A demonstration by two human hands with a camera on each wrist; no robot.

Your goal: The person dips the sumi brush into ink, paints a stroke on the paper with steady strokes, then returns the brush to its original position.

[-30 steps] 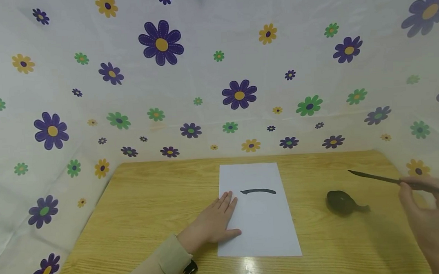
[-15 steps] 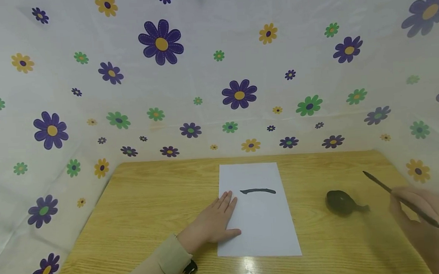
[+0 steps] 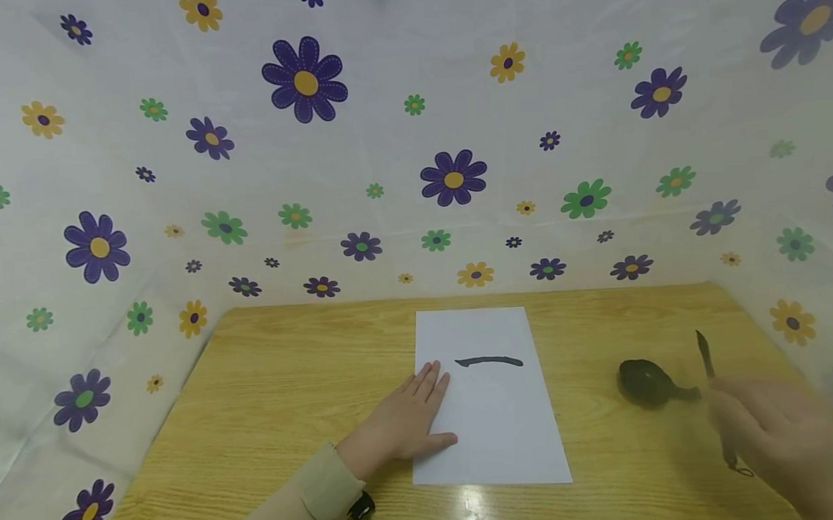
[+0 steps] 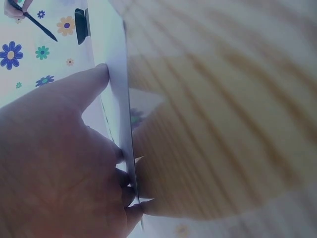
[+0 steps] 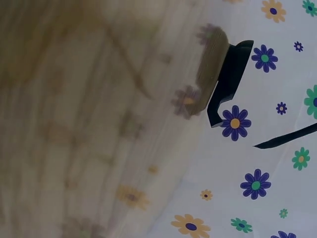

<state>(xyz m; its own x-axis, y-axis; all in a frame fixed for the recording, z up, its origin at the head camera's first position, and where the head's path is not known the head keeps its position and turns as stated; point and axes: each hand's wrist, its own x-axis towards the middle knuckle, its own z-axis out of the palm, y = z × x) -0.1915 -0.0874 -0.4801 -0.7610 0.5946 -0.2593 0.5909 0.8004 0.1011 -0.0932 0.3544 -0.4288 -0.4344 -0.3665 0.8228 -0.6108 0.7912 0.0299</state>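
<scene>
A white paper sheet lies on the wooden table, bearing one dark brush stroke across its upper half. My left hand rests on the sheet's left edge, fingers straight and thumb spread. To the right, my right hand grips a calligraphy brush, its dark tip up and a small cord loop at its lower end. Part of the shaft hides behind the fingers. Just left of that hand sits a dark, spoon-shaped ink dish. In the right wrist view, the brush is off the table near the dish.
The light wooden table runs back to a white cloth backdrop printed with purple, yellow and green flowers. The cloth also encloses both sides. A small black object shows at the left sleeve cuff.
My right hand has moved left and turned the brush from pointing left to nearly upright, near the ink dish's handle. The left hand and the paper have stayed in place.
</scene>
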